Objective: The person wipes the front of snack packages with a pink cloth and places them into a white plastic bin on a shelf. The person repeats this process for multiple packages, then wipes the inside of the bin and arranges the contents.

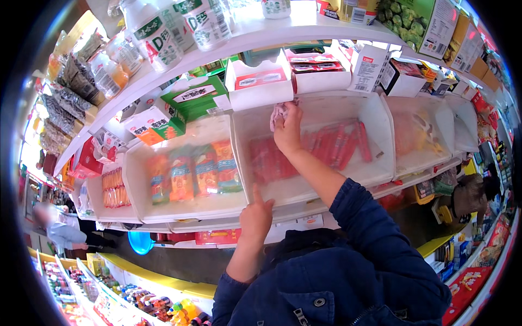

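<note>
My right hand (288, 129) reaches forward and grips a crumpled pinkish cloth (279, 114). It presses at the upper back wall of a white plastic bin (261, 118), just below a white carton (261, 95). Red-wrapped sticks (326, 142), likely sausages, lie inside this bin, seen partly through a hazy clear panel. Near the bin's front left corner is my left hand (257, 216), holding nothing, with the index finger stretched out and the thumb apart. That fingertip is at the front rim; whether it touches is hard to tell.
To the left, another bin (134, 179) holds orange-and-blue packets (181, 177). Plastic bottles (157, 40) line the shelf (261, 32) overhead. Snack cartons (200, 95) stand behind the bins. One person (65, 230) is at far left, another (469, 195) at right. A blue basin (140, 242) sits low.
</note>
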Demonstrator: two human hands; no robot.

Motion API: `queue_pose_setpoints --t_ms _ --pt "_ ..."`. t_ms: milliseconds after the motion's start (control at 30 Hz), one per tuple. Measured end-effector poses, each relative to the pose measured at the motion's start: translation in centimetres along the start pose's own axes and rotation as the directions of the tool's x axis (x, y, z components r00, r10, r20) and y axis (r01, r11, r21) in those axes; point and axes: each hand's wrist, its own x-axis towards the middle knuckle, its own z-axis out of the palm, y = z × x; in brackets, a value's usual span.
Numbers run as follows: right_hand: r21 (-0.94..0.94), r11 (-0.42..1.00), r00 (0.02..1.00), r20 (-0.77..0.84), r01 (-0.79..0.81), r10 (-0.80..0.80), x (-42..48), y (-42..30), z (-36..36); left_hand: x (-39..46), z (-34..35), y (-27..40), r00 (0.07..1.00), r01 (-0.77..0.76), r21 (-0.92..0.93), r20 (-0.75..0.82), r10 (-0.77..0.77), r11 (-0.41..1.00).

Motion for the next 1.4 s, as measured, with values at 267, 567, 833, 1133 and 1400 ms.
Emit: queue_pose_setpoints --t_ms 267,567,833,1133,1400 --pt "0.090 0.995 0.995 0.086 0.051 -0.059 -1.7 -2.2 2.6 0.0 0.4 -0.2 1.000 -0.005 -0.041 -0.029 0.003 0.999" --pt "0.073 0.995 0.953 0.289 0.073 -0.091 -2.1 -5.1 4.5 -0.1 0.7 -0.4 0.999 0.014 -0.070 -0.048 -0.017 0.997" --pt "0.074 0.997 0.910 0.415 -0.023 -0.010 -8.4 -2.5 2.7 0.2 0.8 -0.7 0.999 0.033 -0.165 -0.005 -0.034 0.986" --pt "-0.136 0.991 0.630 0.770 0.003 0.104 -9.2 -1.6 -0.6 0.3 0.8 -0.7 0.999 -0.007 -0.063 -0.043 0.005 0.998" --pt "-0.322 0.745 0.642 0.744 0.585 -0.182 -6.8 -5.0 -5.0 -2.0 -0.1 0.4 0.916 -0.318 0.095 -0.226 0.331 0.943"
